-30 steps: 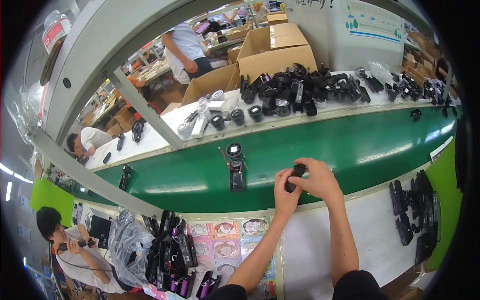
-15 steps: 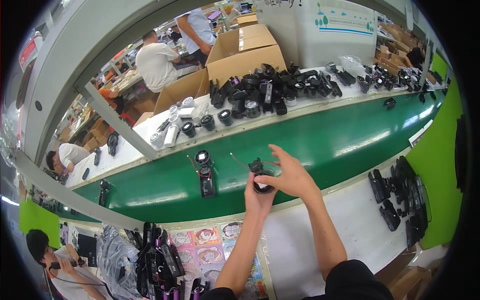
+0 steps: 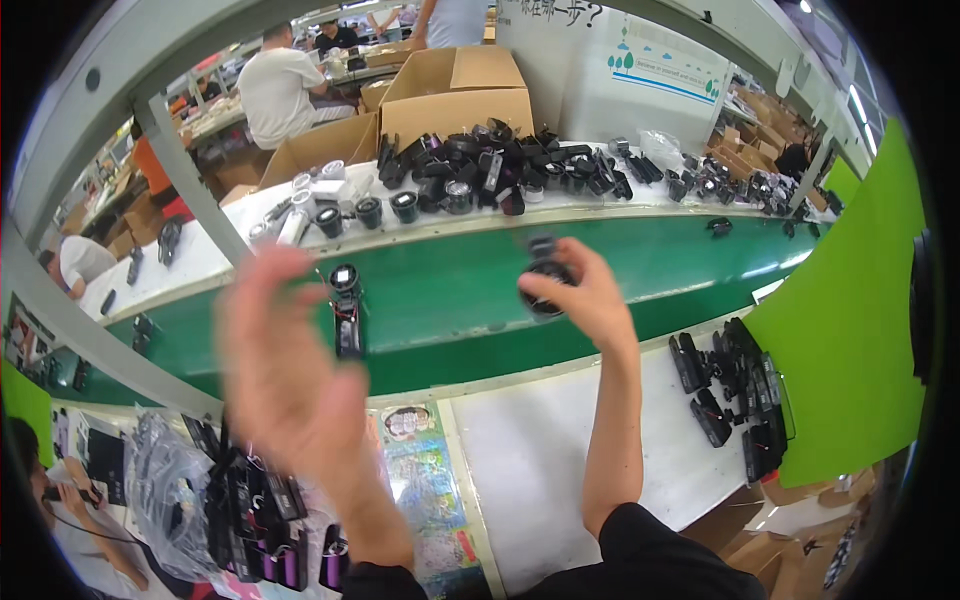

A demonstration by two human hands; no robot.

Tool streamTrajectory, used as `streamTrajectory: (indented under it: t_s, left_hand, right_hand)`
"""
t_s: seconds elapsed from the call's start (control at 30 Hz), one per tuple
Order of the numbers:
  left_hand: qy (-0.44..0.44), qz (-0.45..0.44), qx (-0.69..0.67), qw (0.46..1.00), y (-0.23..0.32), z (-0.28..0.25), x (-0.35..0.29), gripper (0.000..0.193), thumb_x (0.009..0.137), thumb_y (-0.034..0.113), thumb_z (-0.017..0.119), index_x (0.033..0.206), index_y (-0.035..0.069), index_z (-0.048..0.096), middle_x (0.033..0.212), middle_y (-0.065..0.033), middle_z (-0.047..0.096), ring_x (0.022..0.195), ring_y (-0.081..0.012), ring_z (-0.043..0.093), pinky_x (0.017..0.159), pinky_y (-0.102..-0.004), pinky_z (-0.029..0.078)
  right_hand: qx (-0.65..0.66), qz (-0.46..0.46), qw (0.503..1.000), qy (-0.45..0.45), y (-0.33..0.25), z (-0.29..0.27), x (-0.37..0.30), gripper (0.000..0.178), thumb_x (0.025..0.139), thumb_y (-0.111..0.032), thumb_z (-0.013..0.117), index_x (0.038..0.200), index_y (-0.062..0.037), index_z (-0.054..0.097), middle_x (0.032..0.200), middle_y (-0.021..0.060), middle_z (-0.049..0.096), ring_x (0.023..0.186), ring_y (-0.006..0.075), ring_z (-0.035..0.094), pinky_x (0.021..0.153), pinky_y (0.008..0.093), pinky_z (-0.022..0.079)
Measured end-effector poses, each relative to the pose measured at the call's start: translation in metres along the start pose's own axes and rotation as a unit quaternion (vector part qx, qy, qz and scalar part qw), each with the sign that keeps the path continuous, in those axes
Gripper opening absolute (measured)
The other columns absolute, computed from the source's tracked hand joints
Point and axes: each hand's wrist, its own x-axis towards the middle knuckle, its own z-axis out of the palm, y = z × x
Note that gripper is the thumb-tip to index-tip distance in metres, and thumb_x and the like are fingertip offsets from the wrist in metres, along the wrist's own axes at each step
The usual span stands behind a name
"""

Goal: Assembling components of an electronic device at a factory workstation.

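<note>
Over the green conveyor belt [image 3: 440, 350], my right hand [image 3: 597, 305] grips a round black cup-shaped part [image 3: 543, 297], thumb across its near side. A smaller dark piece at the part's far end is blurred. My left hand [image 3: 300, 375] is raised at the left, smeared by motion, with its thumb apart from the fingers and nothing visible in it. Just beyond the left fingers, a black device body [image 3: 347, 335] lies on the belt with a round black head [image 3: 343, 278] at its far end. Red wires show beside that head.
Black parts [image 3: 460, 165] are heaped on the far ledge before cardboard boxes [image 3: 470, 110]. Black battery-like housings [image 3: 260, 515] and a clear plastic bag [image 3: 165, 500] lie at the near left. More black housings [image 3: 755, 400] sit at the right. A metal post [image 3: 195, 180] rises at left.
My left hand has let go of the round part and swung left, toward the camera. My right hand now holds the part alone. The view has shifted somewhat.
</note>
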Motion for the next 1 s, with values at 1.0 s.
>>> streamTrajectory:
  t_s: [1.0]
  left_hand:
    - [-0.158,0.322,0.075,0.93,0.052,-0.008,0.016,0.052,0.085,0.031,0.048,0.116,-0.01,0.047,0.112,-0.0188,0.051,0.107,-0.0278,0.049,0.093,-0.0385,0.037]
  right_hand:
    - [0.023,0.029,0.982,0.184,-0.03,-0.08,-0.034,0.036,0.076,-0.02,0.074,0.099,0.001,0.054,0.085,0.0043,0.062,0.071,0.0069,0.056,0.065,0.0191,0.046]
